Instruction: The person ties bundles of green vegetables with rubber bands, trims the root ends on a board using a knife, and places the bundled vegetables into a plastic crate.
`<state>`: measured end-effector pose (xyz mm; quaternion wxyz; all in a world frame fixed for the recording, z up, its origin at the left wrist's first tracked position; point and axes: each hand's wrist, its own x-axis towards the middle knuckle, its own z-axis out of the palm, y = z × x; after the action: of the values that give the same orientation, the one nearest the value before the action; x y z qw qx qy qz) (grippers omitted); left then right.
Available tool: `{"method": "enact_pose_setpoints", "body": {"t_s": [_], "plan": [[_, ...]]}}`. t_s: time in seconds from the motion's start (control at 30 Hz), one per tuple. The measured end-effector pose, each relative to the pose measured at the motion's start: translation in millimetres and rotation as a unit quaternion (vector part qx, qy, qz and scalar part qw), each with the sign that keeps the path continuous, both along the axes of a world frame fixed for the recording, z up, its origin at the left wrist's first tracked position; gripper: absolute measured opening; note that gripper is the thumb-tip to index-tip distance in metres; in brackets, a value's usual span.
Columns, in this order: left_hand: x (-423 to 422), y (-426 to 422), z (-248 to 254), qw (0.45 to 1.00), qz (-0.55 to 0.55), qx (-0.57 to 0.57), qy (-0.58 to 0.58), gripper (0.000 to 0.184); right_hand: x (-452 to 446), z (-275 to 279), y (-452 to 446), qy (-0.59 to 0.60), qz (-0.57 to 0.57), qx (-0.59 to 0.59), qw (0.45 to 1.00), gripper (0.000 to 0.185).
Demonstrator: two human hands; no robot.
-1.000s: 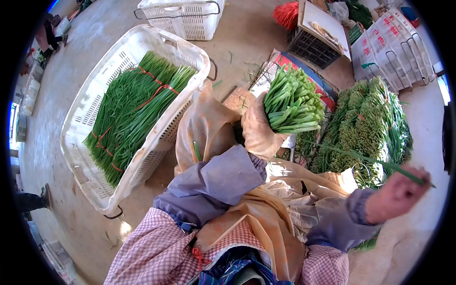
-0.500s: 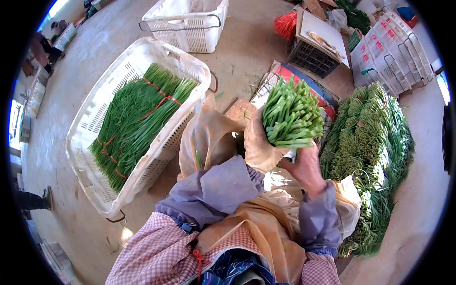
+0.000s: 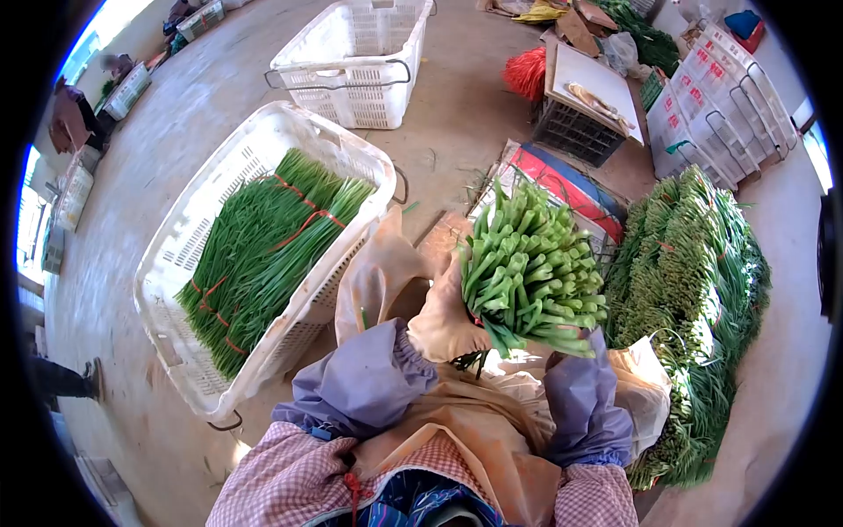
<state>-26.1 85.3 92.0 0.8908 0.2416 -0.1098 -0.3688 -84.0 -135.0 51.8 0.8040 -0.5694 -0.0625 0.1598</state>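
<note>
My left hand (image 3: 446, 318), in a pale glove, is closed around the side of a thick bundle of green stalks (image 3: 531, 272). The cut ends of the stalks face up toward me, and a bit of red shows at the bundle's lower left, beside the glove. My right hand is hidden behind the bundle; only its purple sleeve (image 3: 584, 395) shows, just below the stalks. To the left, a white plastic crate (image 3: 158, 307) holds long green leafy bundles (image 3: 263, 237) tied with red bands. At my right lies a big pile of similar green bundles (image 3: 667, 255).
Another white crate (image 3: 351, 97) stands farther off. A dark crate (image 3: 575, 127) carries a white board (image 3: 597, 75), with red strands (image 3: 525, 74) beside it. Stacked white crates (image 3: 716, 105) stand at the far right. A person (image 3: 70, 119) is at the far left.
The bundle has come closer and lower, its cut ends now larger in view. My right hand, visible under the bundle before, has gone behind it. The view has shifted slightly.
</note>
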Motion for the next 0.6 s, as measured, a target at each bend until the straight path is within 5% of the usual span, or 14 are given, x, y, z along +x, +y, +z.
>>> {"method": "enact_pose_setpoints", "body": {"t_s": [0.1,0.2,0.27,0.33,0.47,0.6], "plan": [[-4.0,0.3,-11.4,0.953,-0.117,-0.212,0.181,0.054,9.8,30.7,-4.1,-0.096,0.051,-0.217,0.970,0.036],[2.1,-2.5,-21.9,0.916,-0.142,-0.251,0.279,0.059,16.8,92.6,-8.9,-0.268,-0.096,-0.497,0.820,0.034],[2.3,-11.3,-24.7,0.933,-0.107,-0.221,0.264,0.063,3.3,158.4,9.2,-0.240,-0.236,-0.440,0.832,0.025],[1.9,-15.7,-21.6,0.937,-0.078,-0.206,0.272,0.065,-8.0,191.5,29.1,-0.364,-0.197,-0.420,0.808,0.022],[-0.1,-27.3,-40.0,0.993,0.119,0.012,0.012,0.082,-7.8,195.1,63.6,-0.465,-0.173,-0.489,0.717,0.017],[-5.2,-27.6,-45.8,0.976,0.187,0.076,-0.076,0.072,1.1,196.8,73.3,-0.453,-0.136,-0.468,0.747,0.018]]}}
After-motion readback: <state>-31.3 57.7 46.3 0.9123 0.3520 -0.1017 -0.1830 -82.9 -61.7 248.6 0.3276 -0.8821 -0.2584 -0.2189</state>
